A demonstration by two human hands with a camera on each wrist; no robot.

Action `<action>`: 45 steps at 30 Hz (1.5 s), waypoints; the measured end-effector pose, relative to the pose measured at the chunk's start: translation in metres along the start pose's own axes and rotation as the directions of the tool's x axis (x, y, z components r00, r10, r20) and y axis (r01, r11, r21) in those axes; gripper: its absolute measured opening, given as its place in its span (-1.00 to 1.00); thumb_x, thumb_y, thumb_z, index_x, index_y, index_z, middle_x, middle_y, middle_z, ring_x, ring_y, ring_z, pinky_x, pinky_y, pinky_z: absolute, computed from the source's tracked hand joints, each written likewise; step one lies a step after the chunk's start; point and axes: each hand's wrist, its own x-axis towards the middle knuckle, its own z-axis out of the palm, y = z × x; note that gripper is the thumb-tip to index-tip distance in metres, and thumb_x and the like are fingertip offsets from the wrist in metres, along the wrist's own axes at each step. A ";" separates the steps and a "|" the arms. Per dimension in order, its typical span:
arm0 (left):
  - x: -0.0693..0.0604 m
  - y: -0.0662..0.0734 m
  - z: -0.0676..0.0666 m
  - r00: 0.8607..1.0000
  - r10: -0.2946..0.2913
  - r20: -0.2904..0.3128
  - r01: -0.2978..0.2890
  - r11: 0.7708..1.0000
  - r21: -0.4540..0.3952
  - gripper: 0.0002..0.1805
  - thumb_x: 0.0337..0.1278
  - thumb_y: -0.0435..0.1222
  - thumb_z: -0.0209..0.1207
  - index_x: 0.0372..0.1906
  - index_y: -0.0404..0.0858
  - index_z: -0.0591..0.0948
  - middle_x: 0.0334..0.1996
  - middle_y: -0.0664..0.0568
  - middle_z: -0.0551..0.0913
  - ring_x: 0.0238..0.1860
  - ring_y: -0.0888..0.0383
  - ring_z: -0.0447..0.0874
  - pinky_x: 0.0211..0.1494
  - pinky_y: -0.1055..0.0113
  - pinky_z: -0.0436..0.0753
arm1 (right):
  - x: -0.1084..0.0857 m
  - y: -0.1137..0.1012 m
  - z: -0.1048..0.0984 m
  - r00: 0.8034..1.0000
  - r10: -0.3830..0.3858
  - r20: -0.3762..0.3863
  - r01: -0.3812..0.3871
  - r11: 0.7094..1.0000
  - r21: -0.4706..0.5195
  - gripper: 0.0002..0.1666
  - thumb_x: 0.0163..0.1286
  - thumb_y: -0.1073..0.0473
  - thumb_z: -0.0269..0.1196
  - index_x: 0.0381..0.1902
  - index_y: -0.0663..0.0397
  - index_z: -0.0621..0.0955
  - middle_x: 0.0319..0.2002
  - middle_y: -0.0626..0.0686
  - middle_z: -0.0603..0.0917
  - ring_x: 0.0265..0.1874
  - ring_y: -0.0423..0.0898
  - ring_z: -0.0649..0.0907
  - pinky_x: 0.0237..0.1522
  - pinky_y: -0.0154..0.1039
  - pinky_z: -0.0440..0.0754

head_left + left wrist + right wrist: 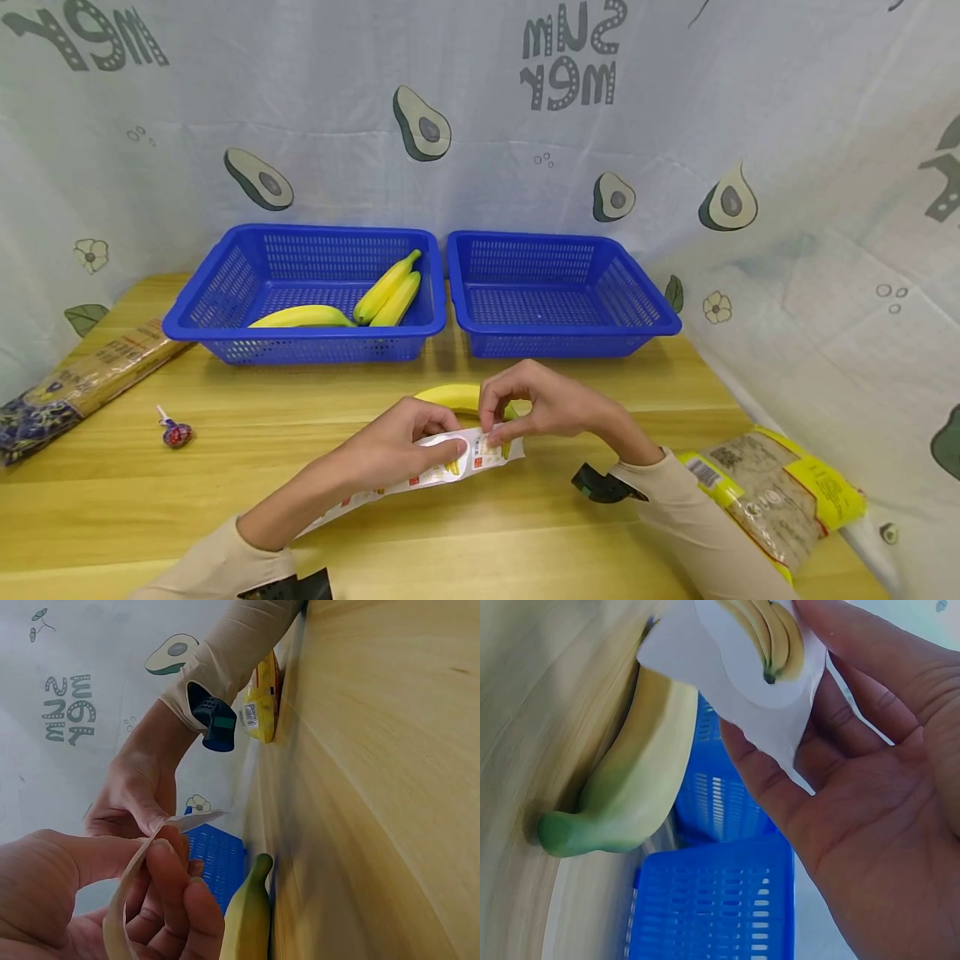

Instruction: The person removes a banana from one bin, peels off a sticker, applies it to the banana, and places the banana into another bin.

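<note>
Left grip, right grip pinch sticker strip; banana just beyond, baskets far, lollipop left, bag right.

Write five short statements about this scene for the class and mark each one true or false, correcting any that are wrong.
1. The left hand and right hand both hold the strip of banana stickers. True.
2. Three bananas lie in the right basket. False: they lie in the left basket.
3. A lollipop lies on the wooden table, left of the left hand. True.
4. The banana nearest the hands stands upright on one end. False: it lies on the table.
5. Avocados are pictured on the backdrop curtain. True.
</note>
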 end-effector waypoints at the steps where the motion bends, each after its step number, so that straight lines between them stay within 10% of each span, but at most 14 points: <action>1: 0.000 0.000 0.000 1.000 0.003 -0.004 -0.003 1.000 0.012 -0.85 0.51 -0.29 0.28 -0.18 -0.31 0.73 -0.43 0.13 0.64 -0.39 0.20 0.52 -0.29 0.45 0.50 | 0.000 0.000 -0.001 1.000 0.002 0.004 -0.002 1.000 0.000 -0.89 0.38 0.37 0.50 -0.24 0.18 0.73 -0.29 0.06 0.74 -0.25 -0.15 0.70 -0.08 -0.13 0.84; 22: 0.002 -0.009 0.004 0.992 0.062 -0.107 -0.038 0.978 0.206 -0.81 0.47 -0.30 0.31 -0.35 -0.22 0.64 -0.46 0.17 0.61 -0.39 0.24 0.49 -0.32 0.41 0.51 | -0.006 0.004 -0.009 0.998 0.068 -0.016 -0.069 0.998 -0.006 -0.91 0.40 0.37 0.48 -0.25 0.18 0.74 -0.17 0.10 0.74 -0.13 -0.10 0.71 -0.02 -0.05 0.87; 45: 0.003 -0.039 0.039 0.987 0.082 -0.139 -0.028 0.937 0.349 -0.80 0.41 -0.24 0.37 -0.37 -0.12 0.64 -0.42 0.25 0.57 -0.34 0.25 0.48 -0.24 0.34 0.57 | -0.007 0.004 -0.009 0.993 0.116 -0.020 -0.117 0.992 -0.045 -0.90 0.37 0.36 0.50 -0.26 0.20 0.74 -0.33 -0.03 0.78 -0.29 -0.21 0.75 -0.07 -0.08 0.87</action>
